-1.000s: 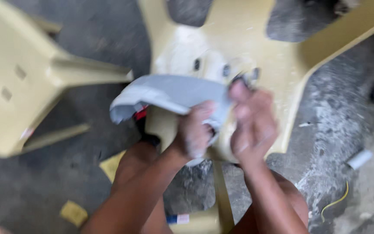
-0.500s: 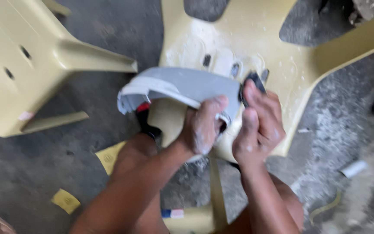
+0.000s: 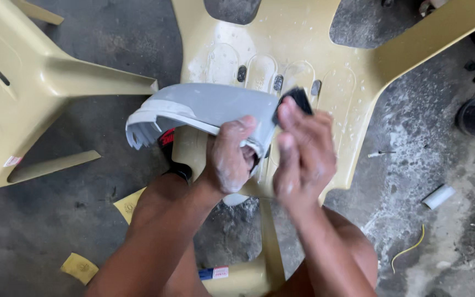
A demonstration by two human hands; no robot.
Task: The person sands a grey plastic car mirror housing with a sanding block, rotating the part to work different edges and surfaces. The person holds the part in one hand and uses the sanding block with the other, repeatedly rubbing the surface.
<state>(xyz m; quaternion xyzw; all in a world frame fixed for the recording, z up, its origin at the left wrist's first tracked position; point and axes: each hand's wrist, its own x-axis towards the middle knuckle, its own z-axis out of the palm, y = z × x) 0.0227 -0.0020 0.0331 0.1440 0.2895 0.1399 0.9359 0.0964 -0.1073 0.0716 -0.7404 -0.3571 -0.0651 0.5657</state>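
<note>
**Grey panel mid-sanding, much of its surface out of view**

While the left hand (image 3: pixel 229 159) clamps its fingers over the near edge of the curved grey plastic panel (image 3: pixel 204 107), the right hand (image 3: pixel 303 157) pinches a small dark sanding block (image 3: pixel 298 99) at its fingertips, pressed against the panel's right end. White dust coats both hands, so the rubbing looks well under way; the matte stretch left of the fingers seems dull all over. Whether the right end is finished cannot be told: the hands hide it, and the right one is blurred. Beneath lies an overturned yellowish plastic chair (image 3: pixel 358 71).
</note>
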